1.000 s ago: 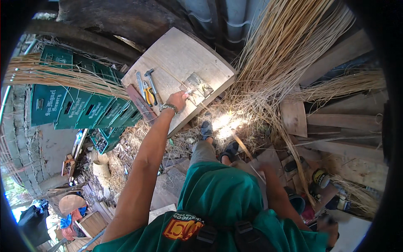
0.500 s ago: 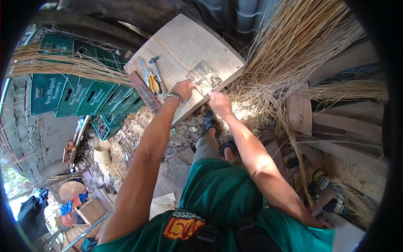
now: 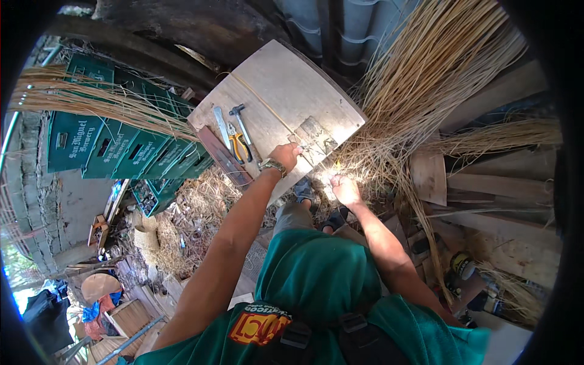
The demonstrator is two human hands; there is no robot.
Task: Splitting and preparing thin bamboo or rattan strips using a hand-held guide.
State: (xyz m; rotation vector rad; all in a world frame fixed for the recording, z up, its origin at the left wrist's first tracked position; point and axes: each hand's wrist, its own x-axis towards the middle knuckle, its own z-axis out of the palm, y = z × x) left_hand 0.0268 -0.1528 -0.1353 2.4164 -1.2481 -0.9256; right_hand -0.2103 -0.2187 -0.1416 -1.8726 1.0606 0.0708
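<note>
At the near edge of the wooden work board (image 3: 304,73), my left hand (image 3: 286,156), with a watch on its wrist, pinches a long thin cane strip (image 3: 261,100). The strip runs across the board to its far left edge. Beside those fingers lies a small dark plate (image 3: 316,132) with thin pieces on it. My right hand (image 3: 347,190) is off the board, its fingers closed in bright sunlight; whatever they hold is lost in the glare. Left of the strip lie a hammer (image 3: 241,121), yellow-handled pliers (image 3: 238,145) and a flat metal blade (image 3: 221,126).
A thick bundle of cane strips (image 3: 438,67) leans at the right of the board. Green crates (image 3: 79,143) stack at the left, with more strips (image 3: 103,94) across them. Planks (image 3: 499,185) lie at the right. Fibre scraps (image 3: 204,201) litter the ground.
My right hand has moved away from the board's edge, toward me and to the right. My left hand stays at the strip near the plate. The whole view has shifted slightly.
</note>
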